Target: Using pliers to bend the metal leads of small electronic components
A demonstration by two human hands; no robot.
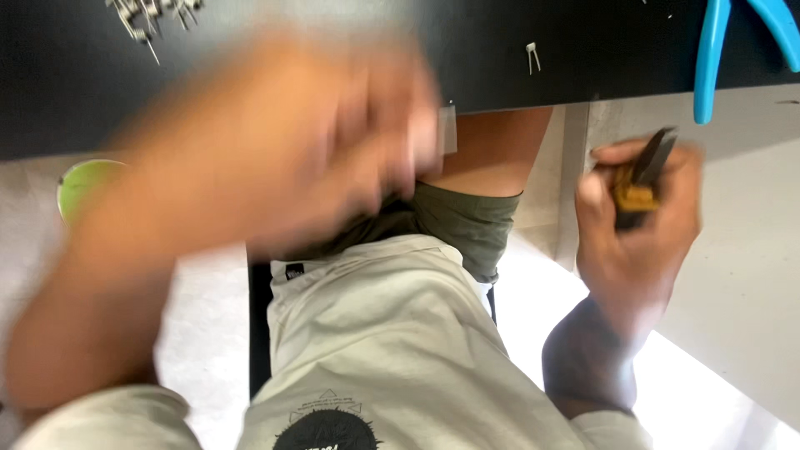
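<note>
The right hand (637, 225) is curled into a fist around a small hand tool (642, 179) with a yellow grip and dark jaws that stick up past the knuckles; it sits below the front edge of the black desk (333, 92), out over open floor rather than over the desk top. The left hand (333, 150) is smeared by motion in front of the desk edge, so I cannot tell whether its fingers are spread or pinching anything; a pale, flat shape just beside its fingertips may be a small piece, but the blur hides what it is. Beyond the left hand, at the far corner of the desk, lies a heap of small metal pins (154, 17); one loose staple-shaped pin (533, 57) lies between the two hands, further back. Up past the right hand, blue-handled pliers (733, 42) hang partly over the desk edge. As I judge it, the main risk is a drop: anything slipping from either hand here would fall to the floor, and a knock could tip the overhanging pliers.
</note>
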